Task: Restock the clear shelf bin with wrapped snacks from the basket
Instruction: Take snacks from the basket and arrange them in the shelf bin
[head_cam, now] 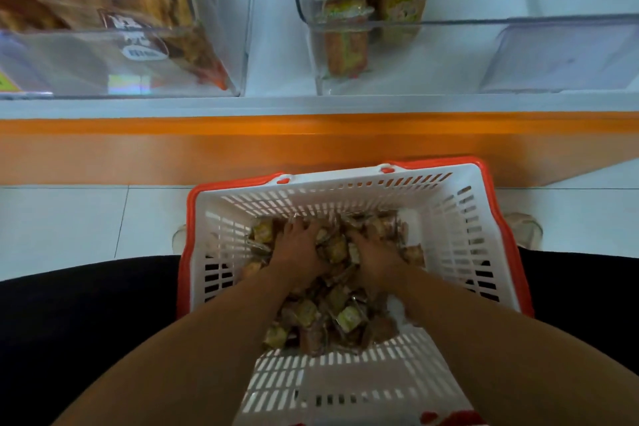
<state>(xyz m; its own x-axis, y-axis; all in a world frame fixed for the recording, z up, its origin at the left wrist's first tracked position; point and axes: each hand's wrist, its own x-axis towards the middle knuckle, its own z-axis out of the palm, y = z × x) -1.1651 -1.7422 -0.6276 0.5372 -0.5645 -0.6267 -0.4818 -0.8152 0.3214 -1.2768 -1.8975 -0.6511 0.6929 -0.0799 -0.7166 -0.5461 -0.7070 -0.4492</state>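
Both hands, left hand point(298, 245) and right hand point(375, 258), dig curled into wrapped snacks point(340, 316) filling the white basket point(460, 218), clear shelf bin point(363, 21) part-stocked above.

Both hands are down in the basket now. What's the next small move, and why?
Probably close both hands on a bunch and lift. The left hand and right hand already rest in the wrapped snacks, and the clear shelf bin above is mostly unfilled.

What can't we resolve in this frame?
Head view:
- Fingertips of left hand and right hand: buried in the wrapped snacks, so grasp unclear.
- Snack labels: blurred, too small.
- Clear bin: top cut off by frame edge; fill level unknown.
- Basket floor: covered by snacks.
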